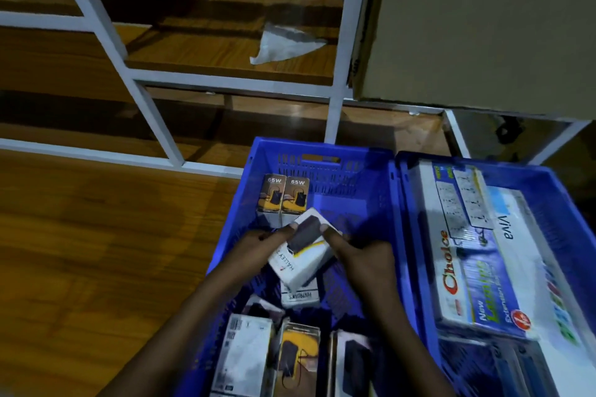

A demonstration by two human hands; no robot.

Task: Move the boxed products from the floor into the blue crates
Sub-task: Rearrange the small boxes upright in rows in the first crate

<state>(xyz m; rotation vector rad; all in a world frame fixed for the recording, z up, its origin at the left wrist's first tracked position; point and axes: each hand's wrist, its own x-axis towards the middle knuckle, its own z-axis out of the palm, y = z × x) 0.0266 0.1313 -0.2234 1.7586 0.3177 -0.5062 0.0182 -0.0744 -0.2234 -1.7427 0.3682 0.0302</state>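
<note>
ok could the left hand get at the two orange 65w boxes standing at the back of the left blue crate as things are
Probably not right away: the left hand grips the white product box together with the right hand. The two orange 65W boxes stand uncovered in the left blue crate, so the path itself looks free.

Head view, steeply downward, close.

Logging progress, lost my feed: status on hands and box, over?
Left hand and right hand both grip white box over left crate. Two 65W boxes upright at far end. Floor space beside them.
</note>
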